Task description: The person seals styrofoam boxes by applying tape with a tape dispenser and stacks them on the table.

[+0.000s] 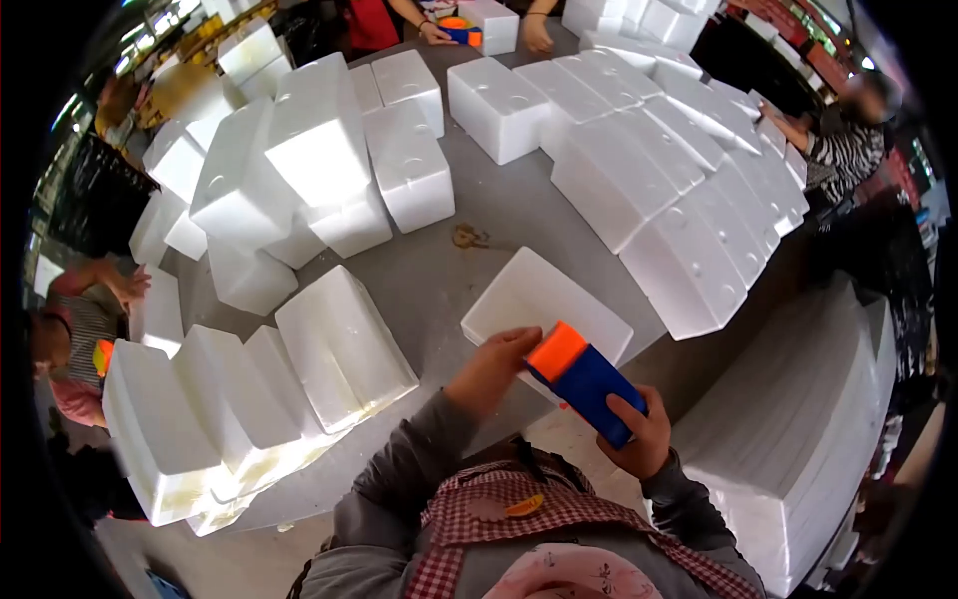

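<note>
A blue and orange tape dispenser is held over the front edge of the grey table. My right hand is wrapped round its blue lower end. My left hand is closed at the orange end, its fingertips pressed together; whether they pinch anything is too small to tell. Just beyond the dispenser, a white foam box lies on the table, partly covered by my left hand and the dispenser.
White foam boxes stand at the left, back left and right of the grey table. A small brown scrap lies mid-table. Large white sheets stand at lower right. Other people work at the far side, left and right.
</note>
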Motion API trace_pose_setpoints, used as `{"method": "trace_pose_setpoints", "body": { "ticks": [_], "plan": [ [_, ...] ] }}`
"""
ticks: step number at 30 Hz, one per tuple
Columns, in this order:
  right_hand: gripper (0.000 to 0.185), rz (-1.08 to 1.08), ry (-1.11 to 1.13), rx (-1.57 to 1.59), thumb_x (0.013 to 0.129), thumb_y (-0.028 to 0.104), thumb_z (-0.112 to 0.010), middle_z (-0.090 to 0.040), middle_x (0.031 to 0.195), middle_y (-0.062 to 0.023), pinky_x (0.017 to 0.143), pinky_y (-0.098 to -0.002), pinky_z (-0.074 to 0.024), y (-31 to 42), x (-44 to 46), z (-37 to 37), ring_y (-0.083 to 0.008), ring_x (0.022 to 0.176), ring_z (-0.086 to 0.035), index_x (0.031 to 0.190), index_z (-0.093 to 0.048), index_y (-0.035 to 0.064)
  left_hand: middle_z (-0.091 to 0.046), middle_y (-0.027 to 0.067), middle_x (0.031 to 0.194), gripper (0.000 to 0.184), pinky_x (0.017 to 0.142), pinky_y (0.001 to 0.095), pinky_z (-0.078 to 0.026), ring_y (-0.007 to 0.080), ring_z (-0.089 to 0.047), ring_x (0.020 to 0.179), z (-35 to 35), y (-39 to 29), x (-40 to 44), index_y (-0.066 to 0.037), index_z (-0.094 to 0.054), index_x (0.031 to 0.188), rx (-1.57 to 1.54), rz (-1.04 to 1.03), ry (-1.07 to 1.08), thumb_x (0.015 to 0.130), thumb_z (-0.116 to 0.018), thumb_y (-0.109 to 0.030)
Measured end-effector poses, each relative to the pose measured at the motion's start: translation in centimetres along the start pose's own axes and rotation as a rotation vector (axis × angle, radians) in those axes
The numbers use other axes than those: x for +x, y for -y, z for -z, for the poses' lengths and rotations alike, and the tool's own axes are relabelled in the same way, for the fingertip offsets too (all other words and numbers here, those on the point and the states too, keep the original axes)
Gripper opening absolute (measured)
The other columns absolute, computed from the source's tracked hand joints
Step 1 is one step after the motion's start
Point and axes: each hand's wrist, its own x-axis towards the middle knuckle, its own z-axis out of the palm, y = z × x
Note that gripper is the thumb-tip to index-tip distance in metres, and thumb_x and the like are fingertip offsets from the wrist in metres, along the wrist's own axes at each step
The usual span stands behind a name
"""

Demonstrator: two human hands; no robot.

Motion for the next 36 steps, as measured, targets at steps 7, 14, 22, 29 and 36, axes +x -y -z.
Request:
{"method": "trace_pose_setpoints", "body": {
  "ticks": [7,14,22,29,36],
  "plan": [
    [0.056,-0.135,0.293,-0.284,0.067,0.009,-0.065,-0.047,0.094,-0.0141,0.065,-0.0375,-0.0488,0.6,7.7,0.0,-0.0325,0.076,-0.056,0.120,-0.051,0.0205,-0.062,0.0143,0.097,0.025,0.079,0.0402,-0.048,0.0337,-0.058,0.094,15.0,2.6,10.7,-0.011,-0.061,0.106,1.589,0.051,-0.097,0.086,-0.049,-0.021],
    [0.060,-0.154,0.394,-0.245,0.064,0.005,-0.065,-0.047,0.098,-0.0150,0.067,-0.0375,-0.0490,-0.6,7.1,2.4,-0.0331,0.079,-0.056,0.120,-0.051,0.0208,-0.032,0.0130,0.140,0.049,0.103,0.0392,-0.030,0.0311,-0.036,0.125,6.5,0.2,4.7,-0.011,-0.041,0.131,2.016,-0.649,-0.121,0.088,-0.046,-0.034],
    [0.068,-0.194,-0.009,0.090,0.059,-0.005,-0.066,-0.047,0.106,-0.0191,0.081,-0.0396,-0.0447,-13.6,-13.8,-2.0,-0.0357,0.095,-0.051,0.122,-0.048,0.0133,-0.027,0.0128,0.143,0.063,0.103,0.0389,-0.027,0.0241,-0.033,0.126,9.2,11.6,3.1,-0.006,-0.018,0.141,0.444,-0.672,-0.698,0.093,-0.038,-0.042],
    [0.062,-0.612,-0.222,1.153,0.077,-0.003,-0.058,-0.046,0.123,-0.0129,0.097,-0.0338,-0.0363,-15.2,-2.9,-2.9,-0.0196,0.112,-0.046,0.132,-0.031,0.0048,-0.029,0.0192,0.140,0.051,0.089,0.0453,-0.039,0.0382,-0.045,0.114,1.5,-1.6,7.7,-0.019,-0.037,0.134,1.858,-0.568,-0.593,0.089,-0.043,-0.043],
    [0.067,-0.627,-0.591,0.977,0.076,0.008,-0.064,-0.045,0.122,-0.0096,0.102,-0.0343,-0.0301,-7.1,-8.3,-13.7,-0.0191,0.117,-0.041,0.133,-0.030,0.0034,-0.043,0.0172,0.126,0.064,0.080,0.0477,-0.046,0.0414,-0.053,0.102,-1.2,-0.7,7.9,-0.018,-0.038,0.133,1.959,-0.041,-0.799,0.083,-0.041,-0.059]
  ]
}}
